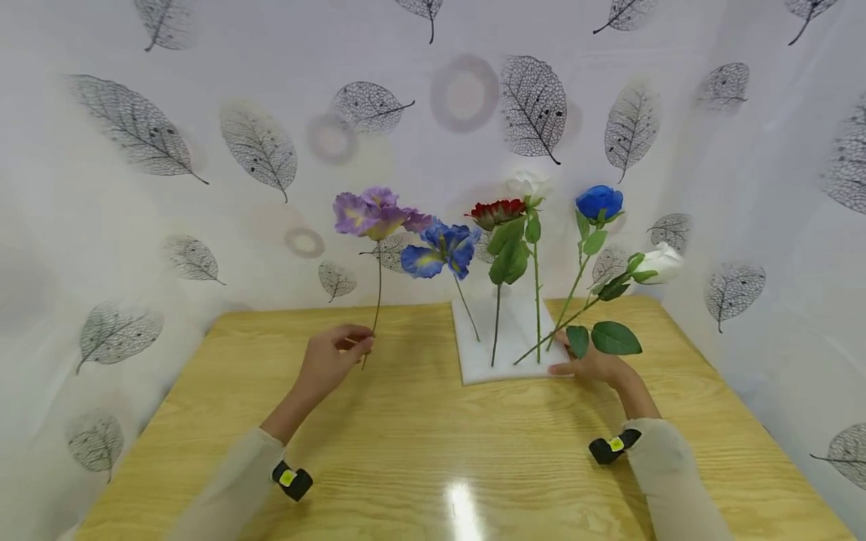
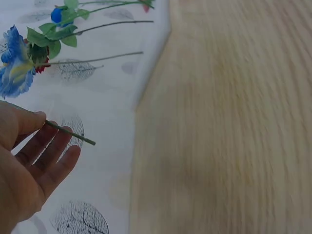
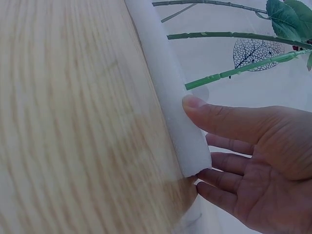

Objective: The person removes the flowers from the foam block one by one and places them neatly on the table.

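My left hand (image 1: 330, 362) pinches the thin stem of a purple iris (image 1: 365, 214) between thumb and forefinger. The iris stands nearly upright, its lower stem (image 2: 73, 132) poking out past the fingers. To its right lies a white foam board (image 1: 476, 370) with several flower stems standing in it. My right hand (image 1: 601, 368) holds the board's right edge, thumb (image 3: 200, 105) on the foam and fingers along its side. On the board are a blue iris (image 1: 440, 249), a red flower (image 1: 499, 213), a white rose (image 1: 529, 188), a blue rose (image 1: 598, 203) and a second white rose (image 1: 658, 264) leaning right.
The wooden table (image 1: 419, 443) spreads out below both hands. A pale curtain (image 1: 271, 60) printed with dark leaves hangs behind and at both sides. Large green leaves (image 1: 616, 338) of the leaning rose hang over the right hand.
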